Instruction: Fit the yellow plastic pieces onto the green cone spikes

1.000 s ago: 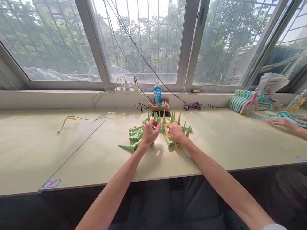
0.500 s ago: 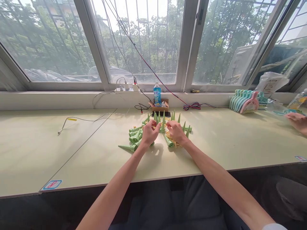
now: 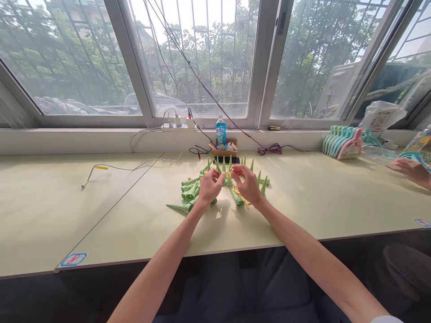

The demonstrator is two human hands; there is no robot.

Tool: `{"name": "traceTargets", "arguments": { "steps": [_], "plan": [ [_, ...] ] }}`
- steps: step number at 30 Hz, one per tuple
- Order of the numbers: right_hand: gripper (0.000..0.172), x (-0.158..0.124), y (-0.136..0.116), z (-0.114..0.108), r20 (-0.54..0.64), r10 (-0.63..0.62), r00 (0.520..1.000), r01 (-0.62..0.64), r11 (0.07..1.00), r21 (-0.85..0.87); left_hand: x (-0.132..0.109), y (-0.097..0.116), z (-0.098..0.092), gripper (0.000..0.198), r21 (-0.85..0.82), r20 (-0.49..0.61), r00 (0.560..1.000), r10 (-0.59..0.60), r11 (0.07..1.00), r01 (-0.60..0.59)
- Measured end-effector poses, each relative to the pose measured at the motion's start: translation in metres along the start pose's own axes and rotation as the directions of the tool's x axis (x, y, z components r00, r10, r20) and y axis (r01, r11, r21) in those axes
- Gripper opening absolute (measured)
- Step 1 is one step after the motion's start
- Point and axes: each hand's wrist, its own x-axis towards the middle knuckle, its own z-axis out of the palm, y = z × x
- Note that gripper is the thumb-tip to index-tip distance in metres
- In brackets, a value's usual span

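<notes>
My left hand (image 3: 209,186) is closed in a pinch among light-green hollow plastic spikes, and what sits between its fingertips is too small and covered to make out. Close by on the right, my right hand (image 3: 248,185) also pinches, its fingertips near the left ones; its hold is hidden. Behind the hands stand several upright green spikes (image 3: 224,165). Left of my left hand lies a heap of green spikes (image 3: 190,192), one pointing left (image 3: 178,207). Small yellow pieces (image 3: 239,194) lie partly under my right hand, beside a lying green spike (image 3: 236,197).
Behind the spikes are a dark flat phone-like object (image 3: 226,159) and a small cardboard box (image 3: 225,153) with a blue-labelled bottle (image 3: 221,133). Cables (image 3: 274,148) lie near the sill. Pastel hangers (image 3: 341,142) stand right, near another person's hand (image 3: 409,170).
My right hand has risen slightly and its fingertips have moved closer to my left hand, covering a standing spike. My left hand has barely moved. The other person's hand shifted left.
</notes>
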Motion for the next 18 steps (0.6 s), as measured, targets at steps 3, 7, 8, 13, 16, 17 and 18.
{"name": "traceTargets", "arguments": {
  "steps": [3,7,8,13,16,17,18],
  "plan": [
    [0.012,-0.0008,-0.0001,0.001,0.008,0.008,1.0,-0.008,1.0,0.029,-0.0004,0.0014,-0.0004,0.028,-0.007,0.008,1.0,-0.02,1.0,0.02],
    [0.012,-0.0014,-0.0002,0.0011,0.029,0.026,0.999,-0.027,0.999,0.036,-0.0008,0.0036,-0.0004,0.028,-0.018,0.016,1.0,-0.027,0.999,0.027],
    [0.012,-0.0014,-0.0003,0.0009,0.036,0.034,0.999,-0.035,0.999,0.033,-0.0008,0.0038,-0.0003,0.029,-0.021,0.015,1.0,-0.027,0.999,0.028],
    [0.011,-0.0017,0.0003,0.0007,0.05,0.048,0.998,-0.049,0.998,0.03,-0.0004,0.003,0.0004,0.029,-0.041,0.005,1.0,-0.019,0.999,0.019],
    [0.011,-0.0018,0.0008,0.0011,0.046,0.041,0.998,-0.042,0.999,0.032,-0.0003,0.0024,0.0007,0.029,-0.045,0.001,1.0,-0.017,0.999,0.017],
    [0.011,-0.0018,0.0007,0.0012,0.046,0.041,0.998,-0.042,0.999,0.031,-0.0003,0.0024,0.0007,0.03,-0.044,0.0,1.0,-0.018,0.999,0.018],
    [0.011,-0.0018,0.0005,0.0013,0.046,0.041,0.998,-0.042,0.999,0.03,-0.0003,0.0024,0.0007,0.03,-0.043,-0.003,1.0,-0.018,0.999,0.018]
  ]
}}
